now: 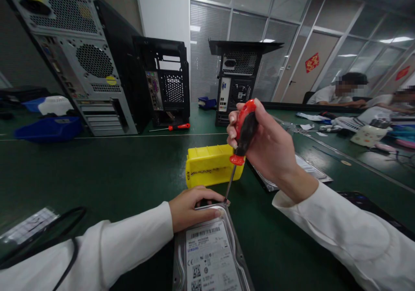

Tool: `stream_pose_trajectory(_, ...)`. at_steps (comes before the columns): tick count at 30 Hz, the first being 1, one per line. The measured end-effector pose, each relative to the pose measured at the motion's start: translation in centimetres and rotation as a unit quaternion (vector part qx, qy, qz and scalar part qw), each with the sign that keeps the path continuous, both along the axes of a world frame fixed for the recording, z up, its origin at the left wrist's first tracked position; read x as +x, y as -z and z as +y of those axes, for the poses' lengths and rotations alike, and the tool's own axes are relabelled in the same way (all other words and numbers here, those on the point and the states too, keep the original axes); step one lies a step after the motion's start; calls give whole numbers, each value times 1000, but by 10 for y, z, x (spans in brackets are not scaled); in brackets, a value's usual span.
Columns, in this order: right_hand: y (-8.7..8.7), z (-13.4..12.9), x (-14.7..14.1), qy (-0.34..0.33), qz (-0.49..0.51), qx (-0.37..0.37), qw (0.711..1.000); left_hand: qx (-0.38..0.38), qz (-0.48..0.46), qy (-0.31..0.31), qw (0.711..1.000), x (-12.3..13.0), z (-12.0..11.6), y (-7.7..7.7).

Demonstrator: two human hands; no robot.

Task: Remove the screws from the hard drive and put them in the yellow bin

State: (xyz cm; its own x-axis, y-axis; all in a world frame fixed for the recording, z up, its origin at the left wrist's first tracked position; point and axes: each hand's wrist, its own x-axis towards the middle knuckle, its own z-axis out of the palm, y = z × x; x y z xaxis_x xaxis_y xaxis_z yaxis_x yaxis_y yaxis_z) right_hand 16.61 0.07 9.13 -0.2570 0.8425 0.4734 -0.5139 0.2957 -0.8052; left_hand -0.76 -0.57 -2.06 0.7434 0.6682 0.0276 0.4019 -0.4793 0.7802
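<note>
A silver hard drive [212, 256] with a white printed label lies on the green table at the bottom centre. My left hand [194, 209] grips its far end, thumb on the top face and fingers over the far edge. In my right hand [272, 148] is a red and black screwdriver [245, 131], held nearly upright with my fingers wrapped round the handle. Its metal shaft slants down to the drive's far right corner, where the tip meets the drive near my left fingertips. Just beyond stands a yellow plastic bin [210, 165] with handwriting on it.
Open computer cases [94, 66] stand along the back, with a second screwdriver [178, 127] before them. A blue bin [48, 129] sits at left. Another hard drive [311, 168] lies right of the yellow bin. A black cable [73, 213] crosses my left sleeve. People sit at far right.
</note>
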Motion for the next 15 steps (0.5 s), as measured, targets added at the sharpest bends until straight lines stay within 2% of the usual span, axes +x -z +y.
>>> stream_pose_trajectory(5,3,2,-2,-19,25,9,999,2,7,-4,1000,0,-1,-2)
stream_pose_trajectory(11,3,1,-4,25,-6,-2,1000,-8,-5,-1,1000,1,-3,-8)
stream_pose_trajectory(14,3,-1,-4,20,-1,-3,1000,51,-22,-55,997,5,-14,-20)
stream_pose_trajectory(15,3,-1,-4,19,4,-2,1000,117,-39,-93,988,7,-22,-26)
